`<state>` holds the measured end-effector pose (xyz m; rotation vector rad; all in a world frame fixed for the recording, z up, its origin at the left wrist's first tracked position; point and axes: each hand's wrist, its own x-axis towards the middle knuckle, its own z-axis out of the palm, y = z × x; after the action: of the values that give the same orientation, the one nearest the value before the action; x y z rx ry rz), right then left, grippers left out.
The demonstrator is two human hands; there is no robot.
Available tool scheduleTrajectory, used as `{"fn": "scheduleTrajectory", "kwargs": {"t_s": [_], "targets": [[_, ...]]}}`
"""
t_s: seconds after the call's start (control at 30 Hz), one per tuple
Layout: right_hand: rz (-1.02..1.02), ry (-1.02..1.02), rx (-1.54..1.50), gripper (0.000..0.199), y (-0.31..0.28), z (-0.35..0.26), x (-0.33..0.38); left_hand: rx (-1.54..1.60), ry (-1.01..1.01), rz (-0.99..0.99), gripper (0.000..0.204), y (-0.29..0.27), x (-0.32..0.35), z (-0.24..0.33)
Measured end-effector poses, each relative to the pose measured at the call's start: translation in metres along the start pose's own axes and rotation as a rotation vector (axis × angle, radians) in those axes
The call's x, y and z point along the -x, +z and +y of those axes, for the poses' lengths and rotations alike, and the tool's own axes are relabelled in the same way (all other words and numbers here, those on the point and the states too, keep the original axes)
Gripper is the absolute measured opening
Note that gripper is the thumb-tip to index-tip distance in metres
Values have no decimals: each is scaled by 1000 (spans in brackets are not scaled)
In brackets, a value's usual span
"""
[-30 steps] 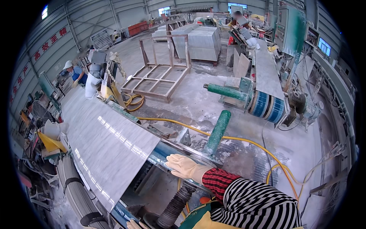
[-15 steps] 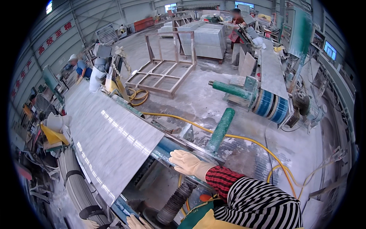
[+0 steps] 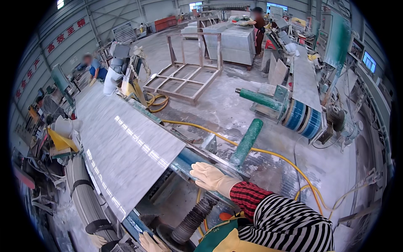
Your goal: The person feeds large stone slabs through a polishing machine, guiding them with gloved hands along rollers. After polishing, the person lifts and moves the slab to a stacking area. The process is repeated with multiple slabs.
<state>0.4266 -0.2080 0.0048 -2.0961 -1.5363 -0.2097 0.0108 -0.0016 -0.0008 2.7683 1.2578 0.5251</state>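
A long grey-white stone slab (image 3: pixel 130 147) lies on the blue-railed machine bed ahead of me, its near edge short of my hands. My right hand (image 3: pixel 213 178), in a cream glove, is laid flat with fingers stretched out over the right blue rail (image 3: pixel 183 160), holding nothing. At the lower edge my left hand (image 3: pixel 153 242), gloved alike, has its fingers apart at the left blue rail (image 3: pixel 136 224); part of it is cut off. Between them stands a dark ribbed bellows column (image 3: pixel 195 220).
A strapped bundle of grey strips (image 3: pixel 84 197) lies left of the slab, a cream glove-like shape (image 3: pixel 98 240) by its near end. Green rollers (image 3: pixel 247 143), a yellow hose (image 3: pixel 277 154) and a metal frame (image 3: pixel 189 80) occupy the floor. Co-workers (image 3: pixel 96 69) (image 3: pixel 259 31) stand farther off.
The whole view has shifted slightly right and down. The left co-worker looks more upright, and the far right one has changed posture. My hands stay at the rails.
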Motion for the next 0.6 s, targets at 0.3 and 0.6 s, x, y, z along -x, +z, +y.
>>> {"fn": "scheduleTrajectory", "kwargs": {"t_s": [0.3,0.6], "targets": [[18,-17,12,48,-2,-1,4,22,11,46,50,7,2,-4],[0,-6,10,46,-4,-2,6,33,26,105,47,19,8,-9]]}}
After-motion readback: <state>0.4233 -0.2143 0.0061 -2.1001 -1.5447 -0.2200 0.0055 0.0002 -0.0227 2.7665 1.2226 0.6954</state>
